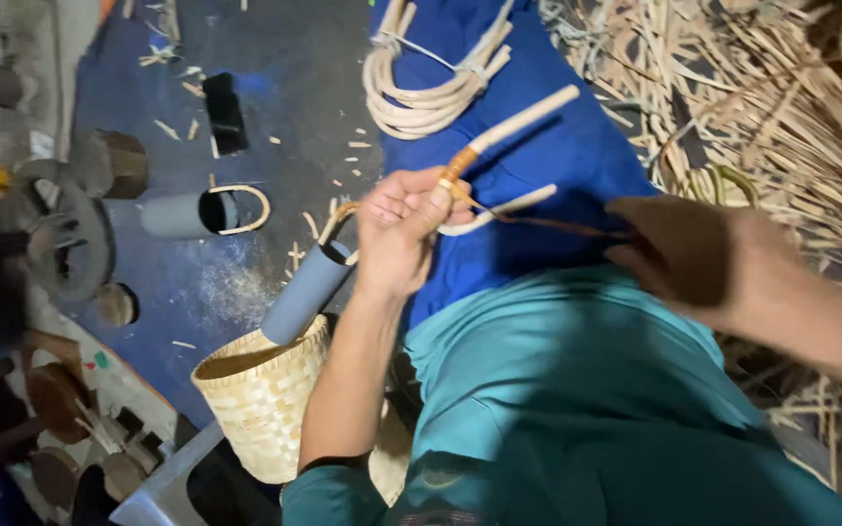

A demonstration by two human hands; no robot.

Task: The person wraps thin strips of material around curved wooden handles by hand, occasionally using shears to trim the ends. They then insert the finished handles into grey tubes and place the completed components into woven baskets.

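My left hand [400, 232] grips a bent pale cane rod [523, 119] at the spot where an orange-brown strip is wound around it. The rod's free end points up and to the right over blue cloth [557, 166]. My right hand [679, 255], blurred, pinches the thin brown strip [548, 224] that runs taut from the wound part of the rod. Both hands hover above my lap, which is covered by a teal shirt [557, 390].
A woven basket [260, 394] with a grey tube [306, 290] leaning in it stands at my lower left. Another grey tube [187, 213] lies further left. A bundle of curved cane [431, 83] rests on the cloth. Loose cane strips [772, 107] pile up at right.
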